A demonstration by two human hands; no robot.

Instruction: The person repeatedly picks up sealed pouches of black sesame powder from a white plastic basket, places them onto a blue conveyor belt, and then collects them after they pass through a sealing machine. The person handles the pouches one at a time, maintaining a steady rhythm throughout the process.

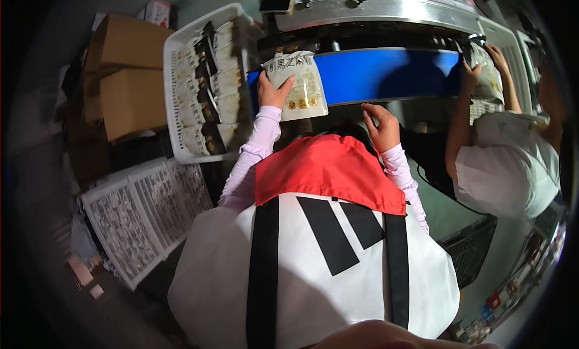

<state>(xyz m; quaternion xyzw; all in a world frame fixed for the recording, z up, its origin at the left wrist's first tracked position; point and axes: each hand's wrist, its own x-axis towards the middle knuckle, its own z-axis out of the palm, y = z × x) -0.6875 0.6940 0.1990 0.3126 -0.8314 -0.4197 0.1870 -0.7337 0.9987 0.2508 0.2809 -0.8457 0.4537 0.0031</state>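
My left hand grips the left edge of a white printed pouch, its thumb lying across the front. Beneath the pouch runs the left end of a blue conveyor belt. To the right and nearer to me, my right hand is raised with its fingers apart and holds nothing; it stays off the belt's near edge. Left of my left hand is a white plastic crate, filled with rows of similar pouches, some showing dark sides.
A metal machine with knobs stands behind the belt. At the right, a co-worker holds another pouch beside a pale crate. Cardboard boxes and a white slatted crate lie left; a black crate sits lower right.
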